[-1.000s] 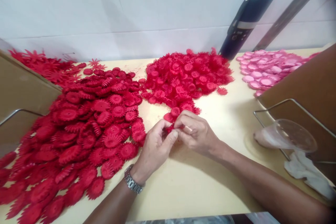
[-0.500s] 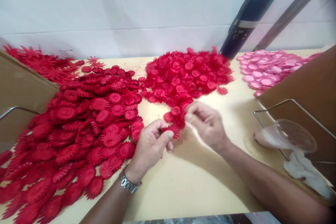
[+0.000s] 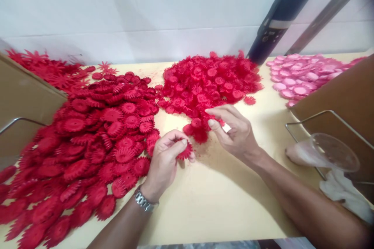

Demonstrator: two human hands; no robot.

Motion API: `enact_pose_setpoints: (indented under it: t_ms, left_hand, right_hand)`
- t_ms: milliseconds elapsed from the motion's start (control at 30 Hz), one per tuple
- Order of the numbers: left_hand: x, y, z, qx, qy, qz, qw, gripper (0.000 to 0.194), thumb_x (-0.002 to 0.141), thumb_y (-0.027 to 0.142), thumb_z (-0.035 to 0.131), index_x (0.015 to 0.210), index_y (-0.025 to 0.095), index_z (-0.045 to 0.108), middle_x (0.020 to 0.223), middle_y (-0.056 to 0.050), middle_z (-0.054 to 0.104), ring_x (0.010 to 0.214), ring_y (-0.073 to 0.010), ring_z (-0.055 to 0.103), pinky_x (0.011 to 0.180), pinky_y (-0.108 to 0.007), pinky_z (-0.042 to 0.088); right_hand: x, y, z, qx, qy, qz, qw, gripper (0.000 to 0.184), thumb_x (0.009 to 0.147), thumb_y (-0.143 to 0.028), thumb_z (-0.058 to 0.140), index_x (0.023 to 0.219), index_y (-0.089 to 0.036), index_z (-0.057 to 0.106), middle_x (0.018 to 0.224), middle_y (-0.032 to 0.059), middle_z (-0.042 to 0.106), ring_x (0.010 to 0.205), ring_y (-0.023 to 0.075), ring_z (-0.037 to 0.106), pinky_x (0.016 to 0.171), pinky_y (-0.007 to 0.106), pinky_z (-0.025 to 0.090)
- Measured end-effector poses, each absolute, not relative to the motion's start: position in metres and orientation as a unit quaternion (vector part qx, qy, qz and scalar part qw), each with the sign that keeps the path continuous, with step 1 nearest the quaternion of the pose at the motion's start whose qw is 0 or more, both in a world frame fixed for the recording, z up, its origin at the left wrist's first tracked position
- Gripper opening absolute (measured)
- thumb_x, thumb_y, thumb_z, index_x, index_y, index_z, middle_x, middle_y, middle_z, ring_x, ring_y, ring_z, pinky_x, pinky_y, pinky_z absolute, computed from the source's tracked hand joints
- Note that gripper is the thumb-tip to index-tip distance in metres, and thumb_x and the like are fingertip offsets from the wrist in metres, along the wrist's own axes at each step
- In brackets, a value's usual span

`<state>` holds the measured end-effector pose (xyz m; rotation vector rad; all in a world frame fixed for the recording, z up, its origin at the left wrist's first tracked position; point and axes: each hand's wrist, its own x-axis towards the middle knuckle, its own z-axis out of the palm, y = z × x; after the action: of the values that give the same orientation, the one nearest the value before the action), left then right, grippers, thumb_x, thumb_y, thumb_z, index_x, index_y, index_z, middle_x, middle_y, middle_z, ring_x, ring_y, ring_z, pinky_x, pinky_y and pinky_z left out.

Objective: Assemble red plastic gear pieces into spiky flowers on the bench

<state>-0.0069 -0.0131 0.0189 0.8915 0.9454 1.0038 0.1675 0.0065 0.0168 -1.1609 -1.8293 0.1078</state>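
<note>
My left hand (image 3: 168, 157) is closed, thumb on top, round a red fringed flower disc (image 3: 184, 151) whose cut edge sticks out past the fingertips. Whether more than one disc is in it, I cannot tell. My right hand (image 3: 233, 130) hovers at the near tip of the middle pile of red fringed discs (image 3: 212, 79), thumb and forefinger apart. Red fringe shows in the gap between them; I cannot make out if it touches the fingers. A few loose red discs (image 3: 200, 134) lie between both hands. Left of my left hand spreads a large heap of darker red discs (image 3: 96, 144).
Flat red petal cutouts (image 3: 49, 72) lie at the back left, pink discs (image 3: 304, 76) at the back right. Cardboard boxes (image 3: 29, 93) flank both sides. A clear plastic cup (image 3: 327, 153) lies tipped beside white tissue (image 3: 344, 194). A dark post (image 3: 282, 17) rises behind.
My left hand has drawn slightly left and down with the red disc. My right hand's thumb and forefinger have parted, and the hand has shifted a little right.
</note>
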Motion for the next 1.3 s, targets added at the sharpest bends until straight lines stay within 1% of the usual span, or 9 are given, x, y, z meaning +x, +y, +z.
enact_pose_setpoints:
  t_ms: [133, 267, 400, 667, 767, 867, 1033, 1167, 1300]
  left_hand:
    - [-0.005, -0.013, 0.013, 0.406, 0.439, 0.452, 0.662, 0.013, 0.072, 0.027, 0.059, 0.07, 0.017, 0.051, 0.049, 0.004, 0.054, 0.043, -0.0096, 0.051, 0.044, -0.021, 0.042]
    - [-0.006, -0.014, 0.007, 0.44, 0.455, 0.439, 0.638, 0.022, 0.076, 0.036, 0.058, 0.068, 0.017, 0.048, 0.047, 0.006, 0.049, 0.037, -0.0069, 0.046, 0.037, -0.017, 0.034]
    - [-0.007, -0.016, 0.004, 0.444, 0.452, 0.434, 0.64, 0.03, 0.077, 0.042, 0.056, 0.064, 0.018, 0.043, 0.045, 0.008, 0.042, 0.034, -0.0043, 0.039, 0.036, -0.016, 0.029]
    - [-0.009, -0.017, 0.001, 0.491, 0.471, 0.419, 0.601, 0.038, 0.079, 0.048, 0.053, 0.058, 0.018, 0.04, 0.046, 0.008, 0.031, 0.037, -0.0037, 0.025, 0.036, -0.019, 0.019]
    - [-0.009, -0.016, 0.0, 0.498, 0.471, 0.419, 0.595, 0.04, 0.077, 0.049, 0.054, 0.056, 0.018, 0.04, 0.046, 0.007, 0.029, 0.038, -0.0042, 0.023, 0.036, -0.02, 0.017]
    - [-0.009, -0.017, 0.0, 0.496, 0.473, 0.422, 0.594, 0.042, 0.076, 0.049, 0.056, 0.054, 0.018, 0.039, 0.047, 0.007, 0.028, 0.04, -0.0045, 0.024, 0.037, -0.02, 0.017]
    - [-0.007, -0.018, 0.001, 0.495, 0.482, 0.42, 0.588, 0.045, 0.075, 0.051, 0.055, 0.052, 0.018, 0.035, 0.047, 0.007, 0.027, 0.04, -0.0049, 0.021, 0.036, -0.02, 0.017]
    - [-0.006, -0.018, 0.003, 0.522, 0.502, 0.399, 0.563, 0.042, 0.078, 0.051, 0.05, 0.054, 0.018, 0.041, 0.048, 0.006, 0.032, 0.04, -0.0054, 0.025, 0.037, -0.021, 0.019]
    - [-0.007, -0.018, 0.006, 0.557, 0.51, 0.376, 0.537, 0.042, 0.084, 0.051, 0.039, 0.059, 0.018, 0.042, 0.05, 0.005, 0.036, 0.041, -0.0059, 0.03, 0.038, -0.02, 0.023]
  right_hand:
    - [0.159, 0.001, 0.017, -0.437, -0.764, 0.056, 0.472, 0.018, 0.083, -0.018, 0.051, 0.095, -0.018, 0.064, 0.084, 0.0088, 0.063, 0.078, 0.0186, 0.059, 0.069, 0.034, 0.05]
    - [0.157, 0.001, 0.015, -0.43, -0.759, 0.066, 0.484, 0.017, 0.083, -0.016, 0.05, 0.092, -0.017, 0.065, 0.082, 0.0095, 0.063, 0.076, 0.018, 0.059, 0.067, 0.034, 0.05]
    - [0.153, -0.002, 0.016, -0.424, -0.758, 0.093, 0.488, 0.019, 0.083, -0.015, 0.048, 0.091, -0.018, 0.065, 0.081, 0.0082, 0.063, 0.074, 0.0169, 0.059, 0.065, 0.032, 0.05]
    - [0.145, -0.012, 0.016, -0.38, -0.766, 0.166, 0.491, 0.017, 0.085, -0.016, 0.046, 0.084, -0.017, 0.063, 0.074, 0.0065, 0.062, 0.07, 0.0147, 0.056, 0.062, 0.029, 0.048]
    - [0.142, -0.014, 0.016, -0.378, -0.77, 0.199, 0.474, 0.013, 0.084, -0.021, 0.05, 0.078, -0.017, 0.06, 0.068, 0.0046, 0.059, 0.065, 0.014, 0.054, 0.059, 0.028, 0.046]
    - [0.14, -0.015, 0.015, -0.395, -0.757, 0.245, 0.46, 0.011, 0.08, -0.026, 0.058, 0.074, -0.016, 0.057, 0.066, 0.003, 0.057, 0.061, 0.0127, 0.053, 0.057, 0.026, 0.044]
    - [0.139, -0.015, 0.014, -0.405, -0.742, 0.299, 0.443, 0.012, 0.076, -0.022, 0.063, 0.073, -0.016, 0.053, 0.065, 0.0004, 0.055, 0.06, 0.0104, 0.051, 0.056, 0.023, 0.043]
    - [0.139, -0.014, 0.013, -0.403, -0.759, 0.278, 0.429, 0.009, 0.077, -0.018, 0.061, 0.073, -0.015, 0.053, 0.066, 0.001, 0.055, 0.06, 0.0103, 0.05, 0.056, 0.023, 0.042]
    - [0.14, -0.012, 0.008, -0.38, -0.804, 0.182, 0.42, 0.005, 0.079, -0.012, 0.053, 0.075, -0.014, 0.054, 0.066, 0.0036, 0.055, 0.061, 0.0125, 0.05, 0.056, 0.026, 0.041]
